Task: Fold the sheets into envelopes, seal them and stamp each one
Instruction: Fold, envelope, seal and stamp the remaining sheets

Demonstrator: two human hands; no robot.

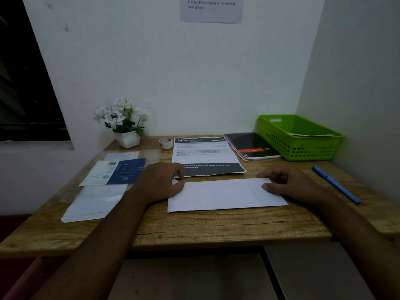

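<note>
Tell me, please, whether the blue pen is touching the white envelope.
Apart. The head view shows the right hand and bare table between the blue pen and the white envelope.

"2400" atop the printed sheet [206, 158]

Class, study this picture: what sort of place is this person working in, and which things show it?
Probably a small corner set up for mail work: a white envelope on the wooden table, a green basket holding papers, and a wall notice mentioning a pending mailing area.
</note>
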